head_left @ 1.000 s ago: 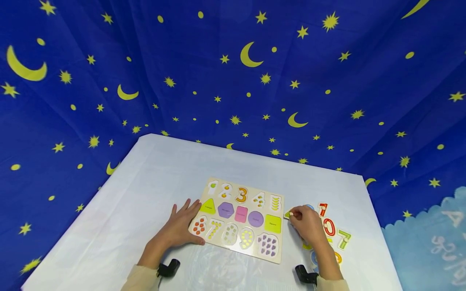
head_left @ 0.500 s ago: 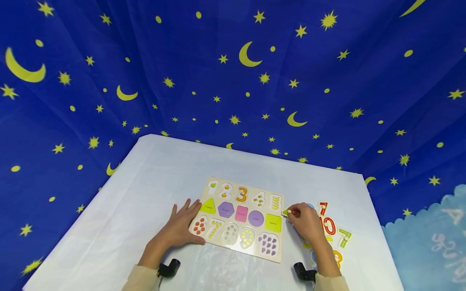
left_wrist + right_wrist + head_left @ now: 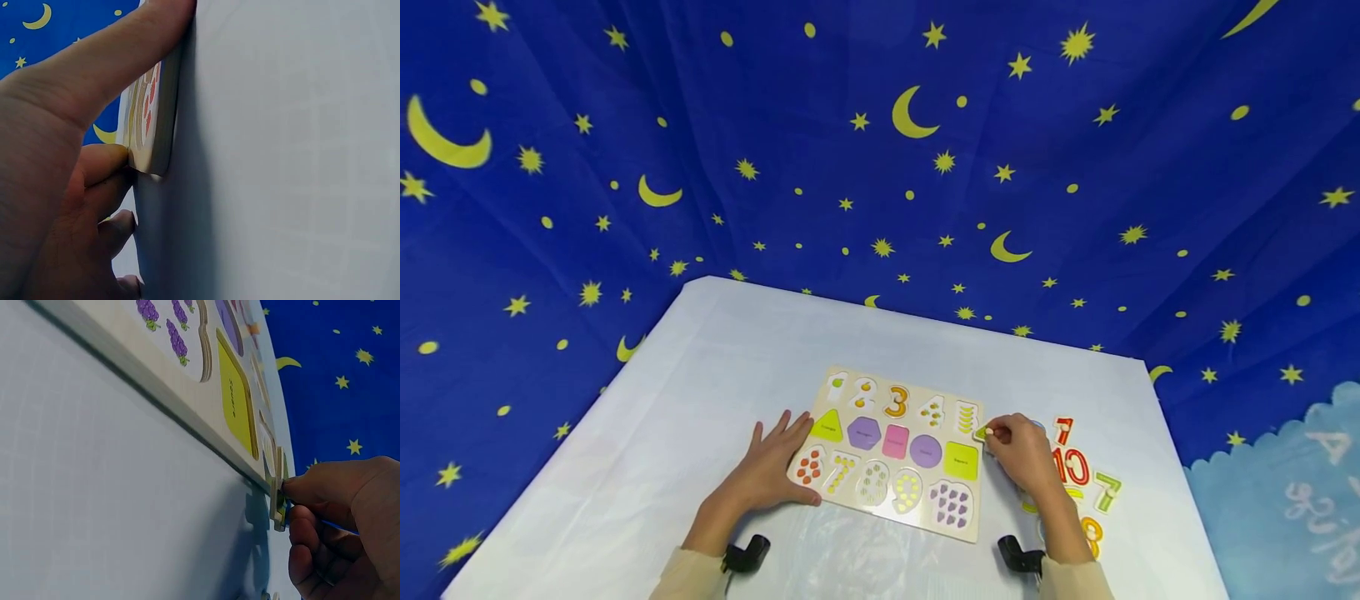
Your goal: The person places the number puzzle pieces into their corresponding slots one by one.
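Note:
A wooden number puzzle board [image 3: 917, 517] lies on the white table, with fruit-printed number recesses and a middle row of coloured shapes. An orange 3 piece [image 3: 897, 402] sits in its top row. My left hand [image 3: 775, 462] rests at the board's left end, fingers spread, its thumb along the lower corner. In the left wrist view the thumb and fingertips touch the board's edge. My right hand [image 3: 1026, 454] pinches a green wooden puzzle piece [image 3: 277, 494] by its knob, tilted at the board's right edge near the banana-printed 5 recess. Fingers partly hide this piece.
Right of the board lie loose number pieces: a red 1 [image 3: 1063, 430], a red 10 [image 3: 1072, 467], a green 7 [image 3: 1107, 491] and an orange 8 [image 3: 1092, 536]. Others are partly hidden under my right arm. A blue star-patterned cloth [image 3: 820, 167] hangs behind the table.
My right hand has moved left and slightly up with the green puzzle piece, bringing it from beside the board to its right edge. The left hand has stayed in place.

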### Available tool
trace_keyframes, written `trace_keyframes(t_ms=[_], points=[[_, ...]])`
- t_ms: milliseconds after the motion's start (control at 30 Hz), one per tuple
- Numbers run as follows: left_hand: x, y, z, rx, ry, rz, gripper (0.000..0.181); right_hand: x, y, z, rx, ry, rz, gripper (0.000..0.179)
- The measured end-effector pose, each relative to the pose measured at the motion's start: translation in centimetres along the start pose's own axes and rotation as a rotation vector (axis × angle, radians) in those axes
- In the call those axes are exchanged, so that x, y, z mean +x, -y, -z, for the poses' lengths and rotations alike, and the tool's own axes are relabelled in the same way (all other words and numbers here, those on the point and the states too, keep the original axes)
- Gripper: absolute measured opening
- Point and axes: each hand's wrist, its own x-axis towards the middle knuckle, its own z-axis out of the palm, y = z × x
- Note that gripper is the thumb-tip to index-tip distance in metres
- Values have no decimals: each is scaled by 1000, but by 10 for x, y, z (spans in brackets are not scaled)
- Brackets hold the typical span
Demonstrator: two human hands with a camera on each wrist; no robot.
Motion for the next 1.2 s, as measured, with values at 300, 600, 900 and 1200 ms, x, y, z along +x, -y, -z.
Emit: trace_keyframes(t_ms=[300,600,900,1200], points=[[1,-2,1,-20,-2,10,127,11,8,-5,-2,10,-1,16],[2,-1,1,5,-2,-8,126,17,13,-8,6,21,23,15],[1,-1,2,6,8,-7,126,20,24,-14,11,44,28,15],[1,0,1,-3,3,0,126,28,34,-21,13,54,55,14]])
